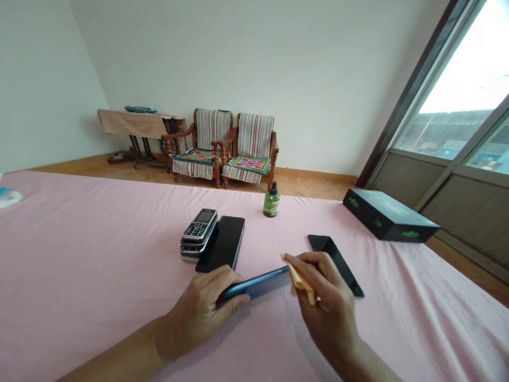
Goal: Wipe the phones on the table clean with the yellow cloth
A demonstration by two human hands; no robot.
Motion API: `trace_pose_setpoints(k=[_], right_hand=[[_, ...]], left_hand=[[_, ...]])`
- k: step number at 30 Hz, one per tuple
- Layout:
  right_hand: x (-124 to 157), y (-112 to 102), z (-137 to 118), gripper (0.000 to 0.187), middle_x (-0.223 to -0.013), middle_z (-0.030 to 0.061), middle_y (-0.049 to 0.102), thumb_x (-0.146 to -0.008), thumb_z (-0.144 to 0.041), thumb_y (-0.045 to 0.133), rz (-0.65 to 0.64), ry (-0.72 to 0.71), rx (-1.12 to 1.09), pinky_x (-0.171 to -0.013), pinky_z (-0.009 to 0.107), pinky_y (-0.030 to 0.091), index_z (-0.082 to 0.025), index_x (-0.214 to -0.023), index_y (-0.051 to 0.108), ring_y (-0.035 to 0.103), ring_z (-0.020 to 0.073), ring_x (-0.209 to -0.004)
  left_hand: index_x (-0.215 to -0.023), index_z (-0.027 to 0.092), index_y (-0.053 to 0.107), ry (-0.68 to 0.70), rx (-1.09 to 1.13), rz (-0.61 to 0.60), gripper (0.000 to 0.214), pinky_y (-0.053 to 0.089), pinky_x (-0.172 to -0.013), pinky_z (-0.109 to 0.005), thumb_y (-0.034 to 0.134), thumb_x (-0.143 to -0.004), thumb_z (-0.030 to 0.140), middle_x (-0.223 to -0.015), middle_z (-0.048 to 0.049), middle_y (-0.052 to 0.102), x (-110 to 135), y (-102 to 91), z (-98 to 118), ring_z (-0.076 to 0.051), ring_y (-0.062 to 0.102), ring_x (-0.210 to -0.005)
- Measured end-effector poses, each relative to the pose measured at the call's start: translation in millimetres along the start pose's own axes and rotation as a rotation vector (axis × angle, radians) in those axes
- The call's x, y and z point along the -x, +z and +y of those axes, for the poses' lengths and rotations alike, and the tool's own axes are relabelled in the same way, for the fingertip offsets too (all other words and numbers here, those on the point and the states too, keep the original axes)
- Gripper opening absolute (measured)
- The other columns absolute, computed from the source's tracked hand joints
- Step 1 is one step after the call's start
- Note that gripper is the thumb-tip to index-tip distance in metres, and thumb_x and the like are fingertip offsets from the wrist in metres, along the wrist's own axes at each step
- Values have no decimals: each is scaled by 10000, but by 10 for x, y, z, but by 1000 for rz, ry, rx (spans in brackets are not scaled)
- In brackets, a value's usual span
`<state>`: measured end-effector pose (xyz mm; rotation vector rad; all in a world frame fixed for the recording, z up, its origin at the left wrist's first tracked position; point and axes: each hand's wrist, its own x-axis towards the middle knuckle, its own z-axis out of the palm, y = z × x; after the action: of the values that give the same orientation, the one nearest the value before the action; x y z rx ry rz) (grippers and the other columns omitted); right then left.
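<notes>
My left hand [199, 313] grips a blue smartphone [256, 284] by one end and tilts it up off the pink sheet [99, 254]. My right hand [324, 300] pinches a yellow cloth [300, 279] against the phone's far end. A black smartphone [336, 262] lies face up just beyond my right hand. In front of my left hand, another black smartphone [222, 243] lies beside a small stack of keypad phones [199, 232]. A green spray bottle [271, 201] stands upright farther back on the sheet.
A dark box with green markings [389, 215] sits at the sheet's right edge, near a large window [449, 95]. Beyond the far edge, on the wooden floor, stand two striped wooden armchairs [226, 148] and a low table [135, 124].
</notes>
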<state>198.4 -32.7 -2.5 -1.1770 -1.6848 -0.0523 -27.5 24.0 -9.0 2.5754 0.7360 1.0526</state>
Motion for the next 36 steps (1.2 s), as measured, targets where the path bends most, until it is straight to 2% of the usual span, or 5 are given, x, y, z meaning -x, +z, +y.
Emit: trace_pose_setpoints(k=[6,12,20,26,36], right_hand=[[180,200,-222,503,-993,121,602,-893,-5,374,-206,-295,-63,-748,289,552,-150,-1359,498,587,200,-881],[176,198,-264,530,-1009,128,620,-911,-13,382,-298,-365,-4,-745,302,555,-130,-1428,397,582,211,-853],[21,50,109,583,-1009,109,546,-719,69,389,-107,-30,69,-740,295,534,-151,-1201,632,579,197,-888],[-54,26,398,328,-944,79,568,-840,-151,493,35,267,18,-654,283,488,-191,-1076,718,590,187,-800],[-14,108,650,319,-658,31,548,-779,-399,611,-126,610,-269,-595,280,389,-169,-562,652,507,170,-633]], left_hand=[[-856,161,570,44,49,-4,138,370,-559,-213,530,-967,233,-709,9,517,-2,50,58,-128,517,-621],[-770,162,538,54,61,-20,207,358,-554,-216,501,-969,207,-685,11,488,16,58,99,-126,501,-607],[-817,156,611,-8,0,26,159,350,-526,-203,555,-945,233,-663,17,499,-21,45,39,-119,496,-569],[-754,158,590,-91,-39,25,222,355,-509,-199,557,-938,278,-627,31,498,-12,57,-10,-111,498,-535],[-767,172,543,-106,-102,93,225,330,-443,-182,496,-955,286,-561,79,419,46,125,-23,-85,463,-438]])
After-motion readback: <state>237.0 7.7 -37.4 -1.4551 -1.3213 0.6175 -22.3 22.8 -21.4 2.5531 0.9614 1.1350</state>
